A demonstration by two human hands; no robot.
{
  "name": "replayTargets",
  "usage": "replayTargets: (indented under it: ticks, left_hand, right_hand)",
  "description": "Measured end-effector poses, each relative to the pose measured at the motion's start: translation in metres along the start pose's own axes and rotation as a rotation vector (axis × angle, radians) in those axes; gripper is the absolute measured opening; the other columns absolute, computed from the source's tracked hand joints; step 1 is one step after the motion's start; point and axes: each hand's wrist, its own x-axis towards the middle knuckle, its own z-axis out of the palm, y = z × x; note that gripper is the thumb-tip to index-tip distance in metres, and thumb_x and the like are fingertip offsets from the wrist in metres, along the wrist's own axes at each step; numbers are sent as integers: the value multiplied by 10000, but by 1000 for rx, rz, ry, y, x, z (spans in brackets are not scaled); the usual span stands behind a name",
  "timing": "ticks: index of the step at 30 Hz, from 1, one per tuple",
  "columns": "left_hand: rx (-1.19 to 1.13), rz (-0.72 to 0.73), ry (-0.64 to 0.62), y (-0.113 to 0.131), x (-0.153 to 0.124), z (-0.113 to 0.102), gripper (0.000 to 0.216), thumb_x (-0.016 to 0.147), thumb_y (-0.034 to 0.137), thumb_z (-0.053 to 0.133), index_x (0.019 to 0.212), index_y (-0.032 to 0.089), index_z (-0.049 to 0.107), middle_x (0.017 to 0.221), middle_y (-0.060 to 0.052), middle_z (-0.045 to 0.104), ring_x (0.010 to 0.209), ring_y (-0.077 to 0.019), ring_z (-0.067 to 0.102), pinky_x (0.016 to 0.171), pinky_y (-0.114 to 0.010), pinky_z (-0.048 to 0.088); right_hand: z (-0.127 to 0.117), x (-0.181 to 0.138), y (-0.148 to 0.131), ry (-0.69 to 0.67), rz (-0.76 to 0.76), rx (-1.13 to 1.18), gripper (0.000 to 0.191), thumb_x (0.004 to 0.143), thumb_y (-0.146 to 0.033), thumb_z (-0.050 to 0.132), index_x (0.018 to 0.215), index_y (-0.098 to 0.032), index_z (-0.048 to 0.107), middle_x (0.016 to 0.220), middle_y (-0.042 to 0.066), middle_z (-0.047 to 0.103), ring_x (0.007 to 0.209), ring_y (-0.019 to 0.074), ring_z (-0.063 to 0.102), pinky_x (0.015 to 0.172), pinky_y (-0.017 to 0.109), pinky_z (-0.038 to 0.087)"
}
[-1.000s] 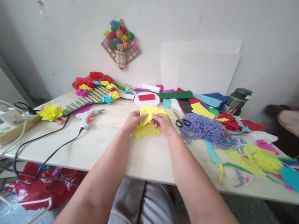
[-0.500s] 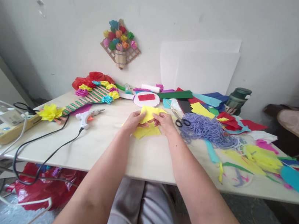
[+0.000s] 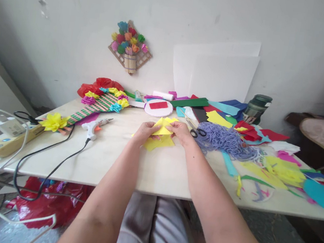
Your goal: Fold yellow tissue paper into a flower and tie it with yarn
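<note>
Newly slanted — the held yellow paper (image 3: 163, 127)

The head camera looks from above the person's lap (image 3: 144, 227), just behind the near edge of the worktop (image 3: 161, 178), facing forward and down across to the wall (image 3: 224, 17) beyond the far edge. It is near enough that the forearms (image 3: 113, 187) loom large from the bottom of the picture, yet wide enough to take in the worktop's left edge and the floor (image 3: 269, 233) below its near edge.
</note>
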Motion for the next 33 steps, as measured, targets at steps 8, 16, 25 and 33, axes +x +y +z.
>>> replayTargets:
  ticks: [8,16,25,33]
  left_hand:
    - [-25,-18,-9,5,-4,3,347,630,373,684,842,119,580,657,-11,608,474,-86,576,419,-151,407]
    - [-131,20,8,9,-6,4,378,624,336,692,908,121,566,664,-2,611,452,-68,559,428,-153,429]
    - [-132,8,-10,7,-5,3,363,637,299,686,926,104,585,664,-16,622,451,-69,559,431,-154,437]
    - [-258,10,-36,11,-7,3,321,644,182,663,939,95,573,721,-46,646,478,-87,592,472,-166,474]
  right_hand:
    - [0,0,1,-77,-4,-17,257,534,-345,725,664,-140,642,595,-1,601,444,78,473,357,193,368]
    - [-1,0,3,-103,-26,38,282,566,-378,703,708,-139,655,562,-8,584,408,68,444,362,194,373]
    - [1,-4,-2,-101,-34,9,272,527,-343,723,707,-148,661,617,7,628,495,91,512,378,179,371]
    - [2,-1,0,-38,8,84,297,492,-276,733,752,-149,666,643,4,632,475,84,502,367,188,366]
